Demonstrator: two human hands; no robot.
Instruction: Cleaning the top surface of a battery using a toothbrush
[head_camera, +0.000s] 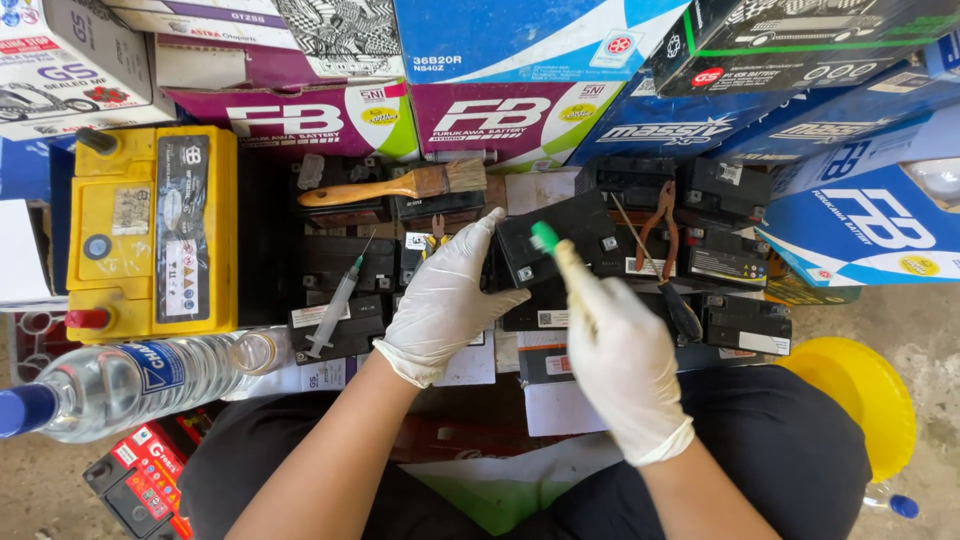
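My left hand (445, 300), in a white glove, grips the left side of a small black battery (560, 240) tilted up off a pile of similar black batteries. My right hand (622, 365), also gloved, pinches a thin stick with a green tip (545, 238) and holds that tip against the battery's top. Both arms reach forward from my lap.
A yellow battery (150, 230) lies at left, a plastic water bottle (130, 385) below it. A syringe (338, 300), a wooden-handled brush (400, 187), pliers (655, 225) and a screwdriver (670, 295) lie on the batteries. Cardboard boxes (500, 70) stack behind. A yellow funnel (860, 400) sits right.
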